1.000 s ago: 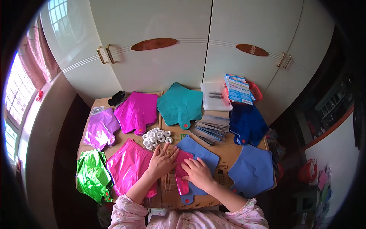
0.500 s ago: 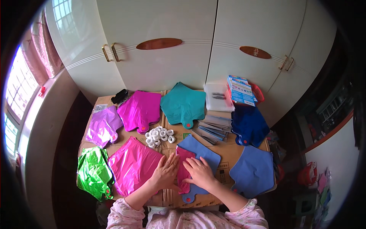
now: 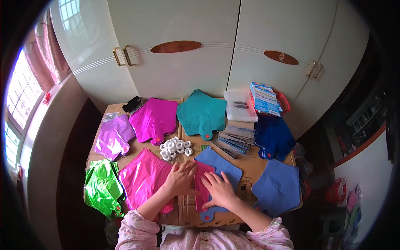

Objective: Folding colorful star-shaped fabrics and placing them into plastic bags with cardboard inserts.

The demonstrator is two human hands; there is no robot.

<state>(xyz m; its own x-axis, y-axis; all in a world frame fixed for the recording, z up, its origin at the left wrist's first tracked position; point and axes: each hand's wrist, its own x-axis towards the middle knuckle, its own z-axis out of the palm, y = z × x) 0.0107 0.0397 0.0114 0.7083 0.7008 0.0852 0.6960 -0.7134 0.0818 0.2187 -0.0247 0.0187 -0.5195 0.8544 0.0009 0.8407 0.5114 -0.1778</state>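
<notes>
A pink foil balloon (image 3: 201,204), deflated and folded to a narrow strip, lies on a flat blue star-shaped foil balloon (image 3: 229,164). My right hand (image 3: 218,191) rests on the strip with its fingers spread and palm down. Along the strip's left edge is my left hand (image 3: 180,180), its fingers stretched out; whether its fingertips press on the foil I cannot tell. Left of that hand lies a wide pink foil balloon stack (image 3: 141,177), partly under my left forearm. Just beyond the hands sits a heap of white ribbon rolls (image 3: 174,148).
Around the cardboard-covered table (image 3: 181,212) lie green (image 3: 102,187), lilac (image 3: 114,135), magenta (image 3: 153,118), teal (image 3: 202,114), dark blue (image 3: 273,135) and blue (image 3: 277,187) balloons. Thin packets (image 3: 235,137), clear bags (image 3: 239,112) and a blue box (image 3: 265,100) are at the back right, before a white cupboard (image 3: 175,75).
My left hand has drawn back a little, its thumb moving farther up from the table's near edge. The strip's lower part shows more. My right hand stays on the strip.
</notes>
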